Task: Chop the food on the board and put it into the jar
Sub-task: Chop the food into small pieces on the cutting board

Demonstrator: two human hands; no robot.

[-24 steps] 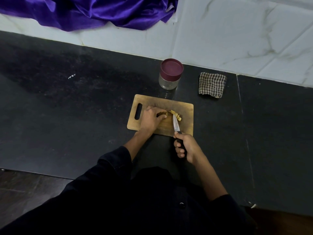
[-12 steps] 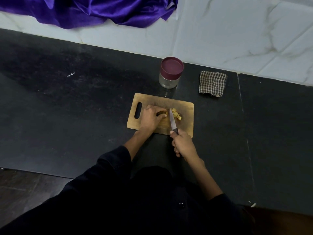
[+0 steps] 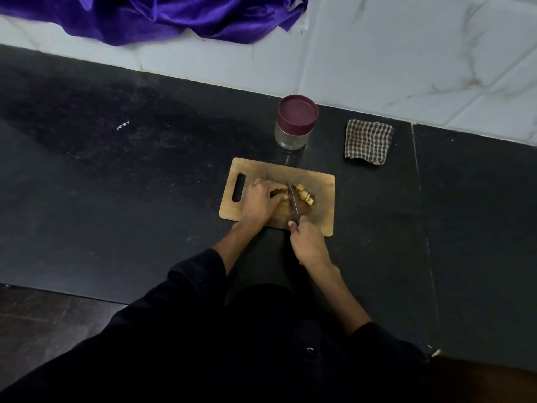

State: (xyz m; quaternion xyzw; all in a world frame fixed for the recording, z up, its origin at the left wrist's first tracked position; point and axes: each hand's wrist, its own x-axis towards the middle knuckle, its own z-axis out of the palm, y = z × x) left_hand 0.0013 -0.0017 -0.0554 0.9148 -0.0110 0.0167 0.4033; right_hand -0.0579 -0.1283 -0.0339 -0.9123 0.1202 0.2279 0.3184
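Since half a second ago the knife (image 3: 294, 203) has shifted a little leftward across the board, so its blade now stands right against the fingertips of the left hand (image 3: 263, 199), and the right hand (image 3: 308, 242) has slid up with it to the near edge of the board. A second ago the blade lay further right, beside the cut pieces.

The left hand rests on the wooden chopping board (image 3: 322, 199) with fingers curled down over the uncut piece of food (image 3: 280, 195), pinning it; only a dark sliver of that piece shows beneath the fingertips. The right hand's fingers are wrapped round the knife's dark handle, blade pointing away from the body. Just right of the blade lies a small heap of yellowish chopped pieces (image 3: 304, 194), on the board's middle.

The jar (image 3: 295, 125), clear glass with its maroon lid on, stands upright on the black counter (image 3: 116, 184) just beyond the board's far edge, apart from it. A folded checked cloth (image 3: 367, 141) lies to the right of the jar, near the white marble wall (image 3: 406, 53). Purple satin fabric (image 3: 162, 16) drapes over the ledge at the upper left. A small white mark (image 3: 122, 125) on the counter at left is too small to read, and no label or writing shows on the jar or knife. Dark sleeves cover both forearms partway.
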